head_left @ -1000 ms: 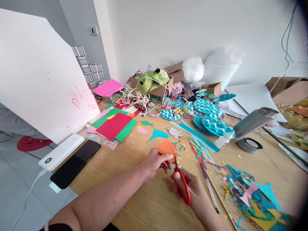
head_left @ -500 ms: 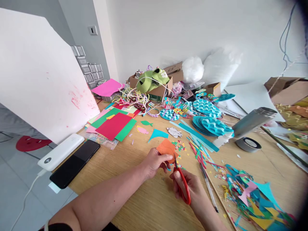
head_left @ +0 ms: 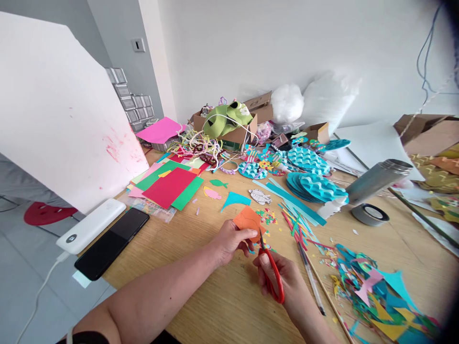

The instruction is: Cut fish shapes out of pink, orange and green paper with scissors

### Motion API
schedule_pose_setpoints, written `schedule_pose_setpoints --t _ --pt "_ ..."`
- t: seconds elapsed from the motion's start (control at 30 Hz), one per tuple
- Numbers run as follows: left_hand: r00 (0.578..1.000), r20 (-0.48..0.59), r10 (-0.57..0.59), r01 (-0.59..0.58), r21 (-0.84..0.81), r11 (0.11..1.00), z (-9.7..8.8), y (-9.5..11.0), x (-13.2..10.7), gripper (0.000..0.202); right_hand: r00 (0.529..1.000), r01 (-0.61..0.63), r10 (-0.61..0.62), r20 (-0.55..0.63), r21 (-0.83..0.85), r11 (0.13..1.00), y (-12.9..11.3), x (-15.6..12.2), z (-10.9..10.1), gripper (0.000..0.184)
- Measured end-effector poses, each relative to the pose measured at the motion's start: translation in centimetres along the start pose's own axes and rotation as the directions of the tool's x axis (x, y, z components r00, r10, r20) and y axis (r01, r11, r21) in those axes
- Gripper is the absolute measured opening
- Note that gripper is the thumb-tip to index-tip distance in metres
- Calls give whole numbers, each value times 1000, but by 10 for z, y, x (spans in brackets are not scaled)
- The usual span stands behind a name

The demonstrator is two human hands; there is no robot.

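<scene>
An orange piece of paper (head_left: 247,219) with a drawn outline is pinched in my left hand (head_left: 231,241), thumb on top. My right hand (head_left: 279,274) grips red-handled scissors (head_left: 275,277), whose blades meet the paper's lower right edge. Beyond the paper lie a blue paper scrap (head_left: 235,200), a white fish cutout (head_left: 260,196) with drawn lines, a pink fish cutout (head_left: 212,193) and a green fish cutout (head_left: 218,183). Small coloured paper bits (head_left: 268,216) are scattered just behind the orange sheet. My left fingertips are partly hidden beneath it.
Coloured paper sheets (head_left: 170,187) are piled at left, near a black phone (head_left: 113,243) and a white power bank (head_left: 91,225). To the right are a pen (head_left: 311,279), a thin stick (head_left: 328,289), paper scraps (head_left: 380,296), a steel flask (head_left: 380,180) and blue wavy discs (head_left: 315,187).
</scene>
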State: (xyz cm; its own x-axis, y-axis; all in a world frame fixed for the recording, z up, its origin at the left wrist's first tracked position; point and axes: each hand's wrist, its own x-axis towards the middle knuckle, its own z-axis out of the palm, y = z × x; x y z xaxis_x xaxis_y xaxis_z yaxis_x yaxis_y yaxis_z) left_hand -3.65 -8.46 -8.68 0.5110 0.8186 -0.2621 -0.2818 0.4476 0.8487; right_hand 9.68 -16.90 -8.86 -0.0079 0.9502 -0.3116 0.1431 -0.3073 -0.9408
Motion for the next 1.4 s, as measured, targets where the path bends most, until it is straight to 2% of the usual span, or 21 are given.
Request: schedule_pose_setpoints --t 0.43,0.77,1.1,1.27,1.4 --pt "1000 -4 4 -4 5 1000 1 0 0 32 1000 -20 20 -16 24 1000 0 0 1 61" --pt "1000 2 4 -4 4 1000 1 1 -1 35 998 -45 44 41 36 998 7 6 -3 60" --pt "1000 1 -13 12 14 1000 0 -1 1 37 999 -39 40 -34 33 999 -1 -1 3 61" --pt "1000 6 -14 14 11 1000 -1 0 0 35 999 -18 20 -27 44 999 -2 -1 2 60" --pt "1000 0 -7 7 9 1000 -1 0 1 36 999 -49 49 4 27 998 1 1 -1 62"
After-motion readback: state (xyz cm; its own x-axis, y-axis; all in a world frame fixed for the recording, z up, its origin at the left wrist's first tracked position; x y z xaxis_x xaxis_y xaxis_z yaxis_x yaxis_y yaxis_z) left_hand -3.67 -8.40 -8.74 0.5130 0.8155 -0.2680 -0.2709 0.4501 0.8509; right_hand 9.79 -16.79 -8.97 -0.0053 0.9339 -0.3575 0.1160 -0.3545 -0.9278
